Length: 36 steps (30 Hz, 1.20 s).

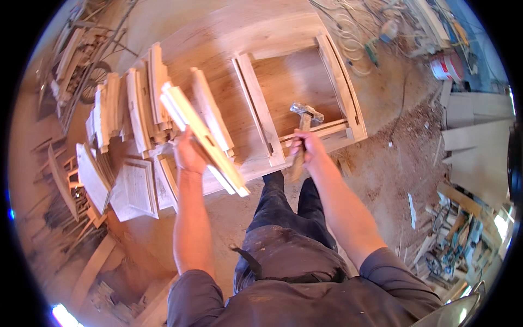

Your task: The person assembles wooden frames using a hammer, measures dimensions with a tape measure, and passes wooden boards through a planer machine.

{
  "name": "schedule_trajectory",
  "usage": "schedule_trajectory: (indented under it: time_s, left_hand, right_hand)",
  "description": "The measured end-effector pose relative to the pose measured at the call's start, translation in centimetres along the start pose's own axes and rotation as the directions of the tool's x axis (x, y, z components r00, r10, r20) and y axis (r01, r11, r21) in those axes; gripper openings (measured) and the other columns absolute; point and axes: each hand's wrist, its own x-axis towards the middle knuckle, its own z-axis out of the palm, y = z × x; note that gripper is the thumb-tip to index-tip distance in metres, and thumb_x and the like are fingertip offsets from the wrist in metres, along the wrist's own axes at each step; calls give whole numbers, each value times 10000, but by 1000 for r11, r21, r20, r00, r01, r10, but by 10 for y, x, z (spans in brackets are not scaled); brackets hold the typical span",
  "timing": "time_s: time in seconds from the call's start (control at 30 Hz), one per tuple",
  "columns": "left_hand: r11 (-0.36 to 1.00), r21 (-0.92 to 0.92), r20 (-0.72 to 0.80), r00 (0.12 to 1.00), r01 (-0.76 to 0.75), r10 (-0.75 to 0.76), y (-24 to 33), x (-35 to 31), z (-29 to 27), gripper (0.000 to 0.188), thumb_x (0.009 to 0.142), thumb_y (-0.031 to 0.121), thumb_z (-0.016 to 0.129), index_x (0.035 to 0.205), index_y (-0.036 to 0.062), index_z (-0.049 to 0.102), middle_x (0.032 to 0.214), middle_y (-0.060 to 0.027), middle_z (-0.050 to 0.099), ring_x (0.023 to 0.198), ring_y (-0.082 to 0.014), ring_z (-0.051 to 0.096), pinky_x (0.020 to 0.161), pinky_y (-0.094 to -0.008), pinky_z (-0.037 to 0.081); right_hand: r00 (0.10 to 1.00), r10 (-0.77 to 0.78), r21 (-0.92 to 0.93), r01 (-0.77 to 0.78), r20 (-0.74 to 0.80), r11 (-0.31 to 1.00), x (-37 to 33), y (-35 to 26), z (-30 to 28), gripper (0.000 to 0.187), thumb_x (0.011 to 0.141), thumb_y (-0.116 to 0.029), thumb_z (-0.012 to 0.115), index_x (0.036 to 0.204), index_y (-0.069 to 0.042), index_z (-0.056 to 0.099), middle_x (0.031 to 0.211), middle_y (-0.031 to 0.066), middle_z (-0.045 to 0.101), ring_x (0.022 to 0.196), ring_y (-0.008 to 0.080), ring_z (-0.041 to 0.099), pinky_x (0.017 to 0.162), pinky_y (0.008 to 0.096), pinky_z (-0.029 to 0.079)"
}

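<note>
Left hand (188, 155) clamped mid-length on a stiff, probably light wooden slat (202, 139) jutting past the fingers both ways — right hand (306, 146) fisted low on a top-heavy hammer (303, 133), head beyond the knuckles above the wooden frame (348, 103).

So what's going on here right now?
A person stands at a wooden workbench in a woodshop. The right hand grips a hammer by its handle, head raised over a wooden frame lying on the bench. The left hand holds a pale wooden strip lifted at a slant. More cut wooden pieces are stacked at the bench's left end.
</note>
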Motion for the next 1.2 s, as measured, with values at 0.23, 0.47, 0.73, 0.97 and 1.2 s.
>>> schedule_trajectory:
  time_s: [0.23, 0.47, 0.73, 0.97, 1.2]
  left_hand:
    - [992, -109, 180, 982, 71, -51, -131, -84, 72, 358, 1025, 232, 563, 1303, 22, 483, 1006, -165, 650, 876, -324, 674, 791, -485, 589]
    - [979, 4, 193, 961, 202, -199, -287, -148, 217, 321, 1046, 279, 527, 1275, 82, 419, 928, -149, 579, 742, -314, 675, 683, -507, 630]
    - [940, 0, 263, 907, 340, -328, -368, -151, 278, 305, 1072, 203, 474, 1334, 85, 373, 990, -149, 552, 774, -314, 650, 706, -544, 619]
    - [890, -219, 287, 898, 399, -332, -413, -133, 301, 418, 1109, 313, 294, 1425, 40, 310, 1185, -247, 564, 1040, -440, 626, 943, -616, 536]
    - [810, -446, 242, 923, 380, -300, -435, -124, 305, 435, 1115, 289, 260, 1392, -32, 356, 1231, -237, 570, 1102, -422, 612, 1007, -582, 504]
  right_hand:
    - [937, -347, -595, 295, 29, 747, -193, -7, -18, 165, 898, -75, 680, 877, -87, 517, 571, 10, 479, 434, 139, 456, 415, 294, 404]
    - [868, -496, -757, 339, 24, 558, -338, -74, -95, 285, 786, -56, 788, 927, -51, 540, 658, 53, 574, 493, 168, 571, 456, 299, 465]
    - [798, -603, -700, 430, -1, 570, -400, -87, -175, 519, 732, -228, 876, 1048, 40, 562, 999, 204, 698, 856, 270, 698, 770, 413, 584]
    - [779, -627, -612, 501, 10, 612, -421, -87, -141, 711, 786, -266, 860, 1291, 90, 509, 1138, 207, 660, 962, 334, 710, 806, 422, 617]
    - [755, -652, -565, 567, 67, 599, -419, -117, -127, 452, 805, -226, 839, 1111, 11, 606, 1074, 193, 684, 927, 305, 707, 722, 374, 588]
